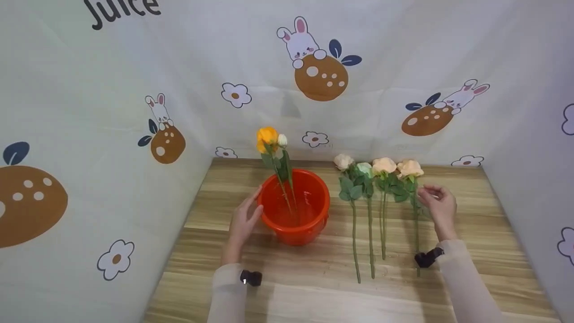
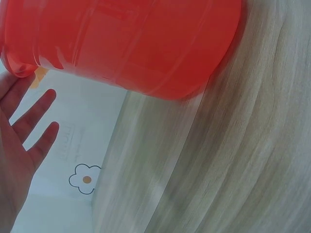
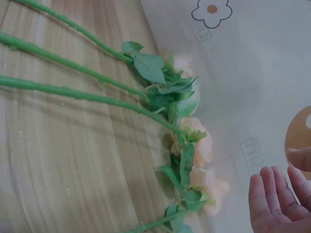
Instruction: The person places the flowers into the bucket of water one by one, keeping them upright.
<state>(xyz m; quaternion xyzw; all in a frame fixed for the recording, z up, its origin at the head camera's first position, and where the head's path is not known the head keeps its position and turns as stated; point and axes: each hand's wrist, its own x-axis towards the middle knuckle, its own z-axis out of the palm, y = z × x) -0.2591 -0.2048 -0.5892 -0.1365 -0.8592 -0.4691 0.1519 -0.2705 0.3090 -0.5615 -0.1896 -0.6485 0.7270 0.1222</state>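
A red bucket (image 1: 298,229) stands on the table with a yellow flower (image 1: 267,140) and a white bud (image 1: 282,141) leaning in it, their stems inside. My left hand (image 1: 244,222) rests against the bucket's left rim, its fingers mostly straight. To the bucket's right lie several artificial roses in a row: a pale one (image 1: 343,162), a light green one (image 1: 364,169) and peach ones (image 1: 384,165). Beside the rightmost peach rose (image 1: 410,168) is my right hand (image 1: 439,206), with fingers loosely bent. In the right wrist view nothing shows between its fingers (image 3: 274,191).
The wood-grain table (image 1: 309,287) is bordered behind and at the sides by a pale cloth (image 1: 381,103) printed with rabbits and flowers. The rose stems point toward the table's front. A dark wrist camera (image 1: 251,277) sits on the left wrist, another (image 1: 429,257) on the right.
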